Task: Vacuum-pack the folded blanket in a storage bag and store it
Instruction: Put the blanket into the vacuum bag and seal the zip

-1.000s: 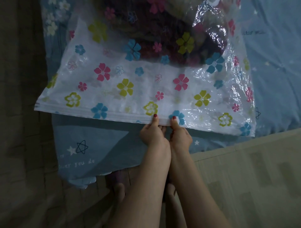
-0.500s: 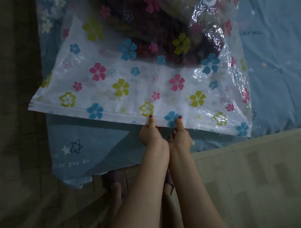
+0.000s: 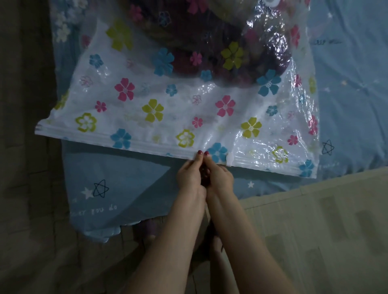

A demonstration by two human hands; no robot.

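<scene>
A clear storage bag point(image 3: 168, 109) printed with coloured flowers lies on a blue bed sheet point(image 3: 126, 178). A dark folded blanket point(image 3: 201, 48) shows through the plastic at the top. The bag's zip strip point(image 3: 117, 142) runs along its near edge. My left hand point(image 3: 190, 174) and my right hand point(image 3: 218, 178) sit side by side at the middle of that strip, both thumbs on top pinching it. A small white slider clip point(image 3: 230, 158) sits on the strip just right of my right thumb. A white valve point(image 3: 270, 2) peeks in at the top edge.
The sheet carries star prints and hangs over the bed's near edge. Pale tiled floor point(image 3: 325, 230) lies at lower right. My feet point(image 3: 216, 243) show below my forearms. Dark floor fills the left side.
My two thumbs have come together on the zip strip; half a second ago they were apart. The white clip now shows to the right of my right hand.
</scene>
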